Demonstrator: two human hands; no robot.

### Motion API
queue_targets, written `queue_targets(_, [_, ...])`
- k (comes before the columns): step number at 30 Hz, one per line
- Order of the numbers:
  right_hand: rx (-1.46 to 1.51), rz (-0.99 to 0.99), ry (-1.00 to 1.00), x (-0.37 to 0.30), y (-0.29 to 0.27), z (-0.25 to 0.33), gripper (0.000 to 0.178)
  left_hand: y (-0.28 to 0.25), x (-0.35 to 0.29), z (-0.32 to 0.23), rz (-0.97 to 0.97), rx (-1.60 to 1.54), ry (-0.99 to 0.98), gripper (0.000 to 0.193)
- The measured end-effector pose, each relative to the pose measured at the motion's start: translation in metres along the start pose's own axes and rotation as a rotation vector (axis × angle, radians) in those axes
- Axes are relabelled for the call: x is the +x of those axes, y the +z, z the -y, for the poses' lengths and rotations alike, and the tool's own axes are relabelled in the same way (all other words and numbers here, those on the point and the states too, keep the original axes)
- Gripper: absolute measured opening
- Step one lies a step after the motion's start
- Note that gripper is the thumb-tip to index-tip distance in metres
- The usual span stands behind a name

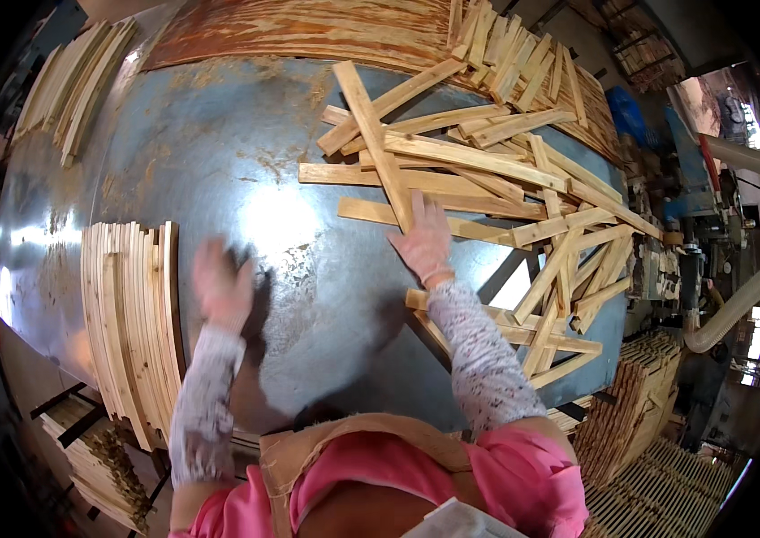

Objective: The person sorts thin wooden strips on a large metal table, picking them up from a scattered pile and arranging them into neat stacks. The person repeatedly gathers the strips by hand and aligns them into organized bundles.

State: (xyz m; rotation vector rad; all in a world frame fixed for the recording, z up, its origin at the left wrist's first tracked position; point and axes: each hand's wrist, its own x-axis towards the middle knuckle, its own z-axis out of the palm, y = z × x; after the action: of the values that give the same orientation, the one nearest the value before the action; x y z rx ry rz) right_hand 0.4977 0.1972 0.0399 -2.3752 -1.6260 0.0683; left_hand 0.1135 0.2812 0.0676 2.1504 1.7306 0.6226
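My right hand [427, 240] reaches to the near edge of a loose heap of wooden strips [479, 184]. Its fingers are stretched out and its thumb stands apart, beside the lower end of a slanting wooden strip [371, 134] that lies across others. Whether the fingertips press on that strip, I cannot tell. My left hand [221, 285], blurred by motion, hovers over the metal tabletop [308, 269] with thumb and fingers apart and nothing in it. Just left of it, wooden strips lie side by side in a neat row [133, 314].
Another bundle of strips [75, 85] lies at the far left of the table. A reddish plywood sheet [308, 31] covers the far edge. Stacked boards [626, 403] stand at the right, below machinery with a pale hose [738, 309].
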Motion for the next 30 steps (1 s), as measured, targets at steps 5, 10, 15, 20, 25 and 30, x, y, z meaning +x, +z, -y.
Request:
queue_targets(5, [0.267,0.11,0.187,-0.033,0.004,-0.002,0.08,0.076,0.161,-0.149,0.144,0.319,0.366,0.07])
queue_targets(10, [0.228,0.026,-0.16,0.015,-0.076,-0.032,0.081,0.162,0.255,-0.157,0.629,0.125,0.292,0.068])
queue_targets(15, [-0.209,-0.126,-0.149,0.12,-0.112,-0.12,0.087,0.189,0.246,-0.197,0.736,-0.145,0.449,0.076])
queue_targets(20, [-0.224,0.165,-0.002,0.203,-0.075,-0.132,0.076,0.046,0.191,-0.218,0.926,0.132,0.236,0.09])
queue_targets(25, [-0.125,0.295,0.062,0.205,-0.075,-0.076,0.065,-0.007,0.12,-0.125,0.988,-0.416,0.004,0.087])
queue_targets(30, [0.548,0.608,0.293,0.138,-0.082,-0.009,0.051,-0.077,-0.003,-0.042,1.031,-1.122,-0.379,0.092])
